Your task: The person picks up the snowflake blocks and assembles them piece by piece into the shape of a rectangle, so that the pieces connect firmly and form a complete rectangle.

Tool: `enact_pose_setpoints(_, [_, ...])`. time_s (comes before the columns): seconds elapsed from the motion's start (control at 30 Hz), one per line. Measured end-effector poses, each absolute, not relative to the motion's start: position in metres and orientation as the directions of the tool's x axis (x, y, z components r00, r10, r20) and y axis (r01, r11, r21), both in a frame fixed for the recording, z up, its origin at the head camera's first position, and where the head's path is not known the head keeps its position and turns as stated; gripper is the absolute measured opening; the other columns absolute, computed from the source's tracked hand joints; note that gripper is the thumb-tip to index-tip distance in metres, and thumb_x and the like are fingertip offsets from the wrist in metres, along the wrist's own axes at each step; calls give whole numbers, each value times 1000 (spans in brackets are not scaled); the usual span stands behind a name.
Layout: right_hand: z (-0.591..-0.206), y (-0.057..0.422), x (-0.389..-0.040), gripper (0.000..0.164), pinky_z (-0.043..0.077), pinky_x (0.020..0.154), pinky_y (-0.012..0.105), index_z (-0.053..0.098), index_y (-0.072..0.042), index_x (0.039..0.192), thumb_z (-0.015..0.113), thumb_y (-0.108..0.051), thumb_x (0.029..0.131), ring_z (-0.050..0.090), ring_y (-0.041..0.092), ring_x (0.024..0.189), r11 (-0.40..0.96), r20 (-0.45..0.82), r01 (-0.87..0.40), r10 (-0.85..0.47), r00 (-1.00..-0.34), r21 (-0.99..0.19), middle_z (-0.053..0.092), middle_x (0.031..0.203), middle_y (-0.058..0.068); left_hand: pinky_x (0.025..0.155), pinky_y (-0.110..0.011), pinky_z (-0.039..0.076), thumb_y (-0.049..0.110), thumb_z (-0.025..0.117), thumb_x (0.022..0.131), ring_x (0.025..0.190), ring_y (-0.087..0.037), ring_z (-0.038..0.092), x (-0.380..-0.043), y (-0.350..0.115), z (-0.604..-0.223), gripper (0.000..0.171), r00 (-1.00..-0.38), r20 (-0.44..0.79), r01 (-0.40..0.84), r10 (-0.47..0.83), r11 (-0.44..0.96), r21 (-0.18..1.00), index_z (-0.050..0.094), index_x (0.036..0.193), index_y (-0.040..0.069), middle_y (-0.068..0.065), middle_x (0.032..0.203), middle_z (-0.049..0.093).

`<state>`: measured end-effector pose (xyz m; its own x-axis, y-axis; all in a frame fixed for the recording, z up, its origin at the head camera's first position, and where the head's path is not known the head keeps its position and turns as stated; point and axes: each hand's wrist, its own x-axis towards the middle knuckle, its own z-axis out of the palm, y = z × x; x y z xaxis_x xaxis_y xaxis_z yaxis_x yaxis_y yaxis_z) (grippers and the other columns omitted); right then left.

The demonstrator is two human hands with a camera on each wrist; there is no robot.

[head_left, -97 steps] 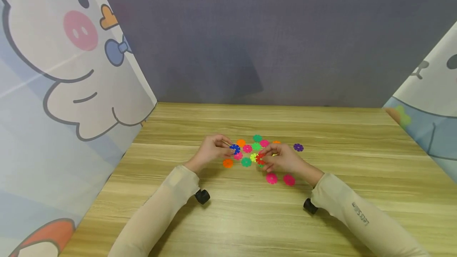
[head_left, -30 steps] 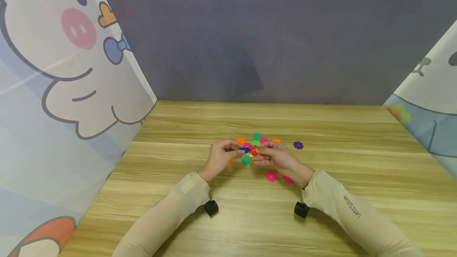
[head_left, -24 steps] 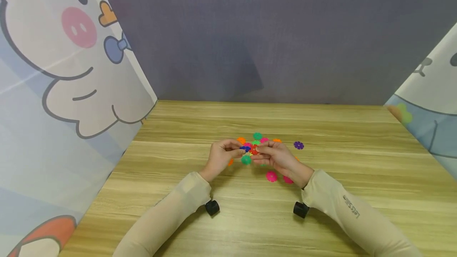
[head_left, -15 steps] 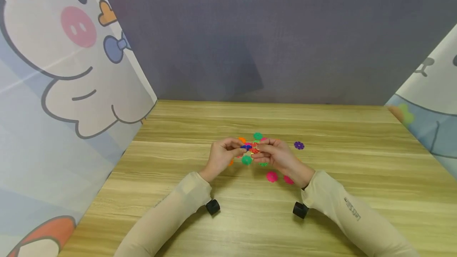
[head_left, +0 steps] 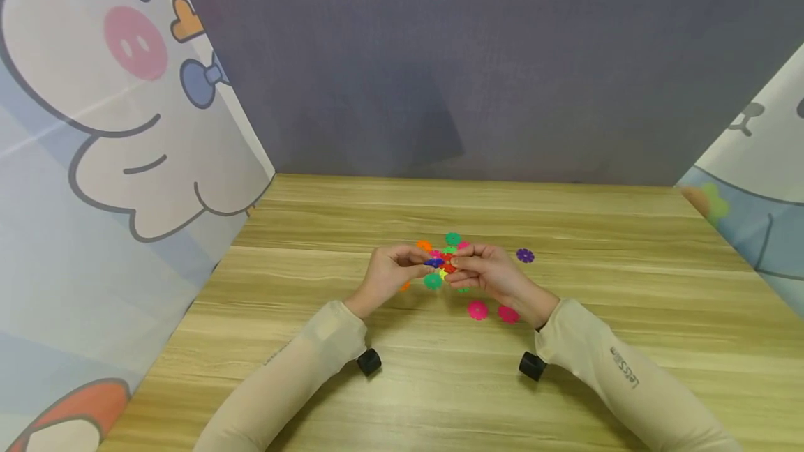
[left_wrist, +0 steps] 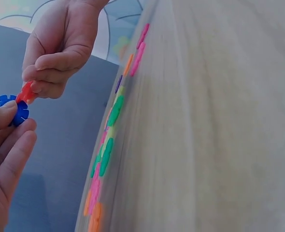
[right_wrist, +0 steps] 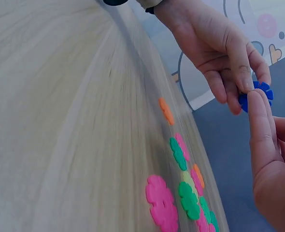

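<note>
Between thumb and fingers, my left hand [head_left: 391,272] pinches a blue snowflake disc [left_wrist: 21,112], a flat round piece with notches around its rim. My right hand [head_left: 490,272] pinches a red snowflake disc [left_wrist: 26,93] by its edge. The two discs meet at their rims above the table, the red one set at an angle to the blue in the left wrist view. From the right wrist, the blue disc [right_wrist: 258,96] shows past my right fingertips, which hide the red one. Below the hands lie a green disc [head_left: 433,281] and a yellow disc [head_left: 442,273].
Several loose discs lie flat on the wooden table [head_left: 402,382] around the hands. Two pink discs, one of them a pink disc [head_left: 477,310], sit nearer the front. A purple disc [head_left: 525,255] lies to the right. A grey panel [head_left: 440,61] stands behind the table.
Over three seconds both hands have come together, bringing the blue and red discs from apart to meeting. In the last second the hands have stayed almost in place, with the discs tilting slightly.
</note>
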<state>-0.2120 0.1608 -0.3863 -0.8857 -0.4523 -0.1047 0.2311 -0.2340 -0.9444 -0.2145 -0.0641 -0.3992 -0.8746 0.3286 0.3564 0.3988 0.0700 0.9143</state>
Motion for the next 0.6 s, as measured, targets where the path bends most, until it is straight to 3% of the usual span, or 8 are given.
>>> enact_pose_setpoints(0.13, [-387,161,-213,18,60,71,29,63,-1,95,48,9,99,73,18,76,-221,-98,221,-459,-883,-950,70,87,10,70,-29,60,-2,79,83,78,-20,71,-215,-66,-401,12,-870,359,407,339,82,910,75,93,-6,-18,91,74])
enact_pose_setpoints(0.3, [-386,160,-213,18,60,71,30,63,-1,95,49,10,98,73,18,74,-200,-106,216,-452,-885,-956,71,86,10,72,-36,61,2,76,87,82,-34,72,-214,-69,-401,13,-875,311,342,372,19,939,74,96,-8,-16,91,74])
enact_pose_setpoints(0.5, [-387,159,-211,23,61,70,31,66,-4,93,50,12,97,73,19,72,-179,-84,187,-463,-882,-966,72,85,9,75,-48,59,-2,72,89,81,-19,73,-217,-73,-405,25,-862,258,268,437,-40,963,67,107,-18,-20,96,73])
enact_pose_setpoints(0.6, [-388,159,-211,23,61,69,31,66,-5,93,51,11,97,73,19,72,-170,-75,173,-467,-881,-970,71,85,9,77,-51,58,-4,69,90,83,-21,73,-218,-75,-406,28,-847,221,223,484,-54,973,64,113,-19,-22,99,72])
